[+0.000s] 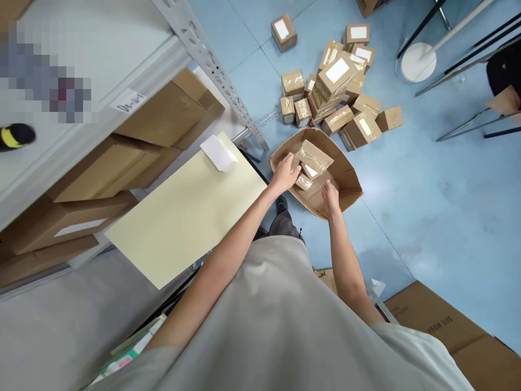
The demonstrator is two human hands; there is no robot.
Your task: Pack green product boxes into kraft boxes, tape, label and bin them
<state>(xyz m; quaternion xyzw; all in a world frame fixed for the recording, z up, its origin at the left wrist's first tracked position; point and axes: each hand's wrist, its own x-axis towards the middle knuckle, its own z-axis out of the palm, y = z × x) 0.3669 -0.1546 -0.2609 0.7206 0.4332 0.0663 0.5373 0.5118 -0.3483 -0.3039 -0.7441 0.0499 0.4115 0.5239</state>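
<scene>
A large open cardboard carton (345,187) rests on the floor in front of me, holding several small taped boxes. My left hand (285,175) reaches over its left side, fingers curled on a small cardboard box (295,162); the hand partly hides it. Just right of that lie a bigger taped box (315,157) and a small box (303,182) wrapped in shiny tape. Over the near right part of the carton is my right hand (330,196), its fingers curled closed, with nothing visible in them.
Beyond the carton, several small taped boxes (337,70) lie heaped on the blue floor. To the left, a pale yellow board (183,212) carries a folded white paper (220,153) beside a metal shelf (203,54) of cartons. Stand legs (419,62) are at the upper right.
</scene>
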